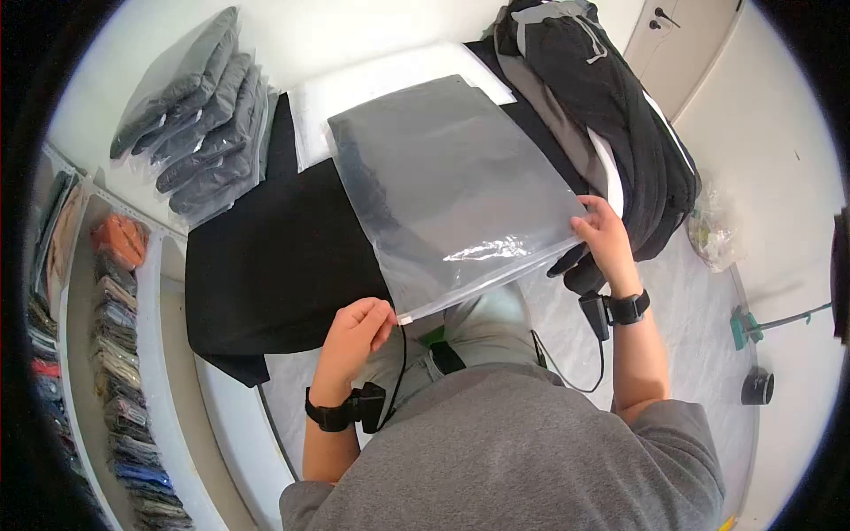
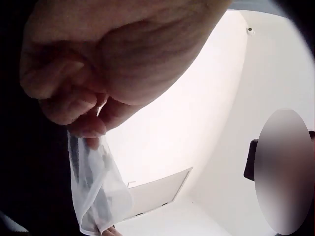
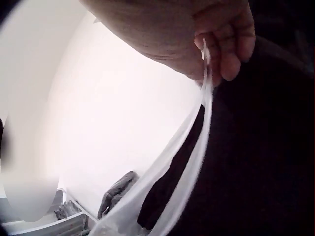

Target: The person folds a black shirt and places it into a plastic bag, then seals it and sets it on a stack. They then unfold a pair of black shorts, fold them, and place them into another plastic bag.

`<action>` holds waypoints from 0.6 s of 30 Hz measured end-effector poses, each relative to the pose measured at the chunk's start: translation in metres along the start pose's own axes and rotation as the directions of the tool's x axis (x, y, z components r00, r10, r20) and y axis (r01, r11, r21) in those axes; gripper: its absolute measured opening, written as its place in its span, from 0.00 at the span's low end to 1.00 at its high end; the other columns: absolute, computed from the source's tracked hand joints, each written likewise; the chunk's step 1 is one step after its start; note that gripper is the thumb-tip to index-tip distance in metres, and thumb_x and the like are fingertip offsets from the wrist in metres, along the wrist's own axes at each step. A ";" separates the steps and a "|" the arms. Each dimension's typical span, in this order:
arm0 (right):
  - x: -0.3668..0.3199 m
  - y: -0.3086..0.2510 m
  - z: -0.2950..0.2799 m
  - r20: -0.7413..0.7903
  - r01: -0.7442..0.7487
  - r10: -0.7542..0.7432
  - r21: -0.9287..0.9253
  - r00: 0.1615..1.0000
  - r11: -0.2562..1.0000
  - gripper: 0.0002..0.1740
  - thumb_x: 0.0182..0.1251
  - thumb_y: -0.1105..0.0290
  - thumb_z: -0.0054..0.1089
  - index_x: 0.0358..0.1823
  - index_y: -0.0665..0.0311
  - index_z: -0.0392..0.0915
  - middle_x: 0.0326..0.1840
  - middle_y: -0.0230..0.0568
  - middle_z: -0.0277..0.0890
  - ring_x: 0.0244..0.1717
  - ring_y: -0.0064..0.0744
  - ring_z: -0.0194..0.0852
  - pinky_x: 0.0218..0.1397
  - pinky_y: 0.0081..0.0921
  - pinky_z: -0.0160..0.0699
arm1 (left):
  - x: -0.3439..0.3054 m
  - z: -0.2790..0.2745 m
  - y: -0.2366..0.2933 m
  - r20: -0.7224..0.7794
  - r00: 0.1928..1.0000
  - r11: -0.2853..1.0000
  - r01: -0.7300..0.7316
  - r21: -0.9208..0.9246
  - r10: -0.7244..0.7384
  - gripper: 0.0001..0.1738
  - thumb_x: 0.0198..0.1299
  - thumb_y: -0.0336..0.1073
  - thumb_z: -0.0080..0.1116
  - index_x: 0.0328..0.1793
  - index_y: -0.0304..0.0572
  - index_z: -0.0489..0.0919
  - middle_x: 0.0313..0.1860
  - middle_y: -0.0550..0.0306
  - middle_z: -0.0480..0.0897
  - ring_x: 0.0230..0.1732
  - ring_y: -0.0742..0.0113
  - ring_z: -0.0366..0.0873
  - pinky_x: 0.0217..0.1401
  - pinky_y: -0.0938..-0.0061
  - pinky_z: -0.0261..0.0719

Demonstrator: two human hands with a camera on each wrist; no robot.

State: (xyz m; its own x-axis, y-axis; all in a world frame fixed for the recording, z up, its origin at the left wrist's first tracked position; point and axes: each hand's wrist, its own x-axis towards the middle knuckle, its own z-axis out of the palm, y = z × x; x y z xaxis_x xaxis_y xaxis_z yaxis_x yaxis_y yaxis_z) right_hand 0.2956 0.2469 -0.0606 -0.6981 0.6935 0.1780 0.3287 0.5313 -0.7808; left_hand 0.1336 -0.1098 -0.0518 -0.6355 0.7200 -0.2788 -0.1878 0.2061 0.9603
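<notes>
A clear zip bag (image 1: 452, 177) with a dark folded garment inside lies across the table, its mouth edge toward the person's lap. At the near left corner, by a small pale zip slider (image 1: 405, 319), the left hand (image 1: 354, 341) pinches the bag between thumb and fingers. The right hand (image 1: 606, 239) pinches the opposite corner, thumb on top. In the right wrist view the two white lips of the bag mouth (image 3: 194, 169) stand apart below the fingers. Clear plastic (image 2: 101, 187) hangs from the left fingertips in the left wrist view.
Black cloth (image 1: 274, 265) covers the table, with white plastic bags (image 1: 310, 133) under the far edge. Bagged dark garments (image 1: 204, 133) are stacked at the back left. Black and grey clothes (image 1: 611, 133) pile up at the right. Shelves of folded clothes (image 1: 124, 354) stand left.
</notes>
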 end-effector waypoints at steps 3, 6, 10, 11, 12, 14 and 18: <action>-0.010 0.013 0.002 0.026 -0.142 0.140 0.207 0.990 0.968 0.19 0.65 0.71 0.58 0.56 0.67 0.71 0.27 0.29 0.74 0.29 0.18 0.71 0.34 0.19 0.72 | -0.003 -0.002 -0.005 0.025 1.000 0.999 0.012 0.050 -0.013 0.17 0.70 0.42 0.46 0.31 0.42 0.76 0.19 0.69 0.71 0.19 0.83 0.62 0.21 0.85 0.56; -0.014 0.027 0.010 -0.003 -0.123 0.128 0.240 0.992 0.963 0.19 0.63 0.74 0.59 0.56 0.68 0.71 0.25 0.33 0.75 0.23 0.20 0.71 0.29 0.19 0.71 | -0.009 0.002 0.001 -0.041 0.999 0.999 0.036 0.009 -0.035 0.19 0.71 0.44 0.44 0.34 0.40 0.77 0.20 0.69 0.70 0.21 0.83 0.61 0.23 0.85 0.57; -0.017 0.015 0.013 -0.039 -0.100 0.112 0.228 0.993 0.969 0.20 0.65 0.75 0.57 0.58 0.68 0.70 0.26 0.33 0.75 0.25 0.21 0.72 0.32 0.19 0.72 | -0.006 0.008 -0.001 0.039 0.999 1.000 -0.007 -0.013 0.007 0.15 0.70 0.40 0.47 0.33 0.40 0.77 0.20 0.70 0.70 0.21 0.84 0.61 0.23 0.84 0.57; -0.016 0.016 0.014 -0.035 -0.099 0.110 0.227 0.993 0.969 0.20 0.65 0.75 0.57 0.58 0.68 0.70 0.26 0.33 0.75 0.25 0.21 0.72 0.32 0.19 0.72 | -0.004 0.009 -0.002 0.038 0.999 1.000 -0.008 0.018 0.007 0.14 0.69 0.39 0.48 0.33 0.39 0.77 0.20 0.70 0.70 0.20 0.84 0.60 0.23 0.84 0.57; -0.015 0.019 0.014 -0.038 -0.102 0.113 0.221 0.993 0.970 0.20 0.64 0.75 0.57 0.58 0.68 0.70 0.26 0.33 0.75 0.25 0.20 0.71 0.32 0.19 0.72 | -0.003 0.009 -0.003 0.039 0.999 0.999 -0.010 0.050 0.009 0.13 0.68 0.38 0.49 0.32 0.39 0.76 0.19 0.71 0.69 0.20 0.84 0.60 0.23 0.84 0.57; -0.014 0.021 0.012 -0.043 -0.106 0.118 0.215 0.992 0.971 0.21 0.64 0.75 0.57 0.58 0.67 0.70 0.26 0.33 0.75 0.25 0.20 0.71 0.32 0.19 0.72 | -0.004 0.007 -0.007 0.024 1.000 0.994 -0.020 0.108 0.018 0.13 0.66 0.37 0.50 0.30 0.39 0.77 0.19 0.71 0.69 0.20 0.84 0.61 0.22 0.84 0.57; -0.018 0.021 0.007 0.036 -0.157 0.153 0.301 0.988 0.941 0.22 0.64 0.75 0.57 0.60 0.66 0.69 0.26 0.32 0.75 0.27 0.19 0.71 0.34 0.18 0.71 | -0.011 0.004 -0.016 -0.021 0.999 0.986 0.039 0.164 -0.036 0.13 0.62 0.34 0.52 0.25 0.38 0.76 0.17 0.70 0.70 0.19 0.84 0.62 0.23 0.84 0.58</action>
State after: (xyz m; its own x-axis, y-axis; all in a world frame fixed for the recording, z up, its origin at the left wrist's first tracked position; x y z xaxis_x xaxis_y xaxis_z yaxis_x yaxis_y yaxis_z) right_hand 0.3104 0.2422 -0.0839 -0.6621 0.7486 0.0345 0.2272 0.2443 -0.9427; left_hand 0.1464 -0.1185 -0.0641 -0.6436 0.6982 -0.3134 -0.0871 0.3400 0.9364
